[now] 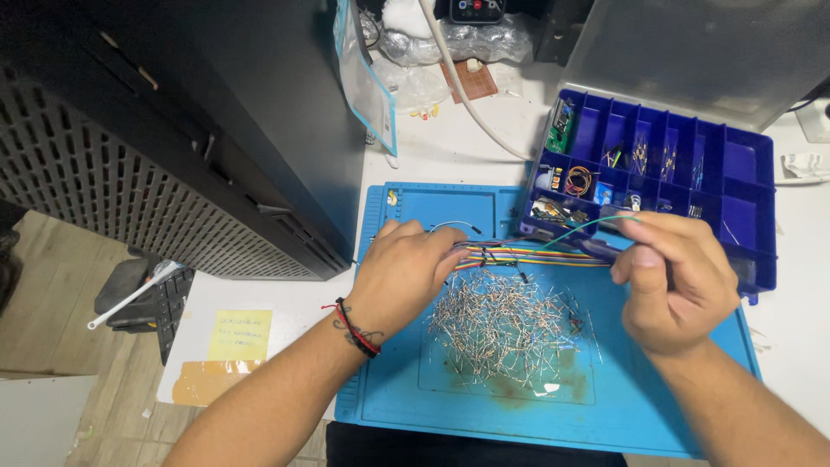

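Jumper wires (pixel 536 253), a flat multicoloured bundle, lie across the blue silicone work mat (pixel 389 398) between both hands. Left hand (pixel 402 272) has its fingers curled down over the bundle's left end. Right hand (pixel 674 281) has its fingers pinched closed on a single green wire (pixel 588 227) lifted above the bundle. Just below lies a heap of loose resistors (pixel 501 324); behind stands a blue compartment box (pixel 743 164) on the white tabletop (pixel 804 242).

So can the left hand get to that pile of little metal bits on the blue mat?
Probably yes. The left hand rests on the blue mat holding the rainbow wires, and the pile of metal bits lies right beside it with nothing between. It would likely have to let go of the wires first.
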